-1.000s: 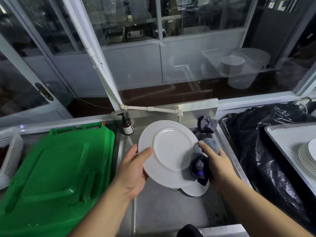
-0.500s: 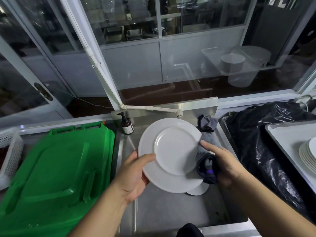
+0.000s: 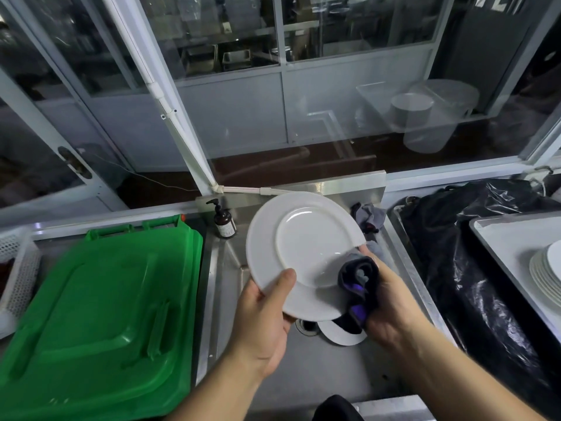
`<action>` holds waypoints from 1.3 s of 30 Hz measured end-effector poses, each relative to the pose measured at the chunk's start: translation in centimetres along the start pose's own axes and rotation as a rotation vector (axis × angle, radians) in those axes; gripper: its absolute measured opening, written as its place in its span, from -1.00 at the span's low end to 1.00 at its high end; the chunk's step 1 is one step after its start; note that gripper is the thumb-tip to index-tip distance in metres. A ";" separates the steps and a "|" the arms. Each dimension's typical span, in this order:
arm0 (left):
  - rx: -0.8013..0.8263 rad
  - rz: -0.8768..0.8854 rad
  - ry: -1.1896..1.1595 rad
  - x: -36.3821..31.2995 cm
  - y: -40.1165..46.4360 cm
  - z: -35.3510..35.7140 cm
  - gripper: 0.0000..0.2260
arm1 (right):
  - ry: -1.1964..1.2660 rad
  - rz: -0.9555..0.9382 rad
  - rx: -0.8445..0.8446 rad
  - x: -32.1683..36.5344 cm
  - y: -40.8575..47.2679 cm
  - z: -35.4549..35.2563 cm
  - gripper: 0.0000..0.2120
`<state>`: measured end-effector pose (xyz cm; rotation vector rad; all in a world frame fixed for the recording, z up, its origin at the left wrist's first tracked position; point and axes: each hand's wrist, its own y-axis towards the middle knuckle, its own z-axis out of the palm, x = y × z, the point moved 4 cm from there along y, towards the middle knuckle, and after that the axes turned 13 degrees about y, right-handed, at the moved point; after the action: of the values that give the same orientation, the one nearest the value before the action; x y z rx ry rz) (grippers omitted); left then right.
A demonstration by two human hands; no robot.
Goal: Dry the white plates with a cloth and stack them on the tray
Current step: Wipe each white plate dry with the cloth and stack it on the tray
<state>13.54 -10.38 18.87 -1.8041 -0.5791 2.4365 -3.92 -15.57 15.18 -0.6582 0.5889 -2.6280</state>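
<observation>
I have the round white glazed plate (image 3: pixel 306 253) tilted up over the stainless steel sink (image 3: pixel 331 369), face toward me. My left hand (image 3: pixel 261 323) takes its rim at about seven o'clock, thumb laid over the front edge and fingers curled behind, so that grip is clamped on the plate. My right hand (image 3: pixel 391 308) is bunched round the dark grey cloth with purple trim (image 3: pixel 358 287), clamped on it and pressing it against the plate's lower right rim, near four o'clock.

My judgement is that the plate is stiff, brittle ceramic with real weight for its thickness, and its glaze will be slick wherever water remains. A one-handed hold on the rim alone lets it pivot, so I would keep the thumb well over the edge and let the cloth hand bear some of the load from the other side. The cloth is soft and gives friction, which makes it the safer contact surface.

A second white plate (image 3: pixel 340 334) lies flat in the sink bottom directly beneath; a slip would strike it.

The pale rectangular tray (image 3: pixel 510 241) sits at three o'clock on the worktop, carrying a stack of white plates (image 3: pixel 546 275), beyond a crumpled black plastic bag (image 3: pixel 455 268).
</observation>
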 end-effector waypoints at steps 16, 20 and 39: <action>-0.157 0.073 0.006 -2.5 0.5 1.5 -0.80 | 0.101 0.013 0.028 -0.7 -0.7 2.1 -0.54; -0.128 0.074 0.021 -1.1 -0.5 2.2 -0.82 | 0.180 0.039 0.006 -1.4 -0.9 1.2 -0.27; -0.215 0.304 0.332 -4.5 -1.1 1.6 -0.85 | 0.109 0.149 0.048 -0.3 -1.1 3.0 -0.47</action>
<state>13.25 -10.94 23.71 -2.4826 -0.5914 2.2299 -2.44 -15.42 18.07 -0.4409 0.5812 -2.5415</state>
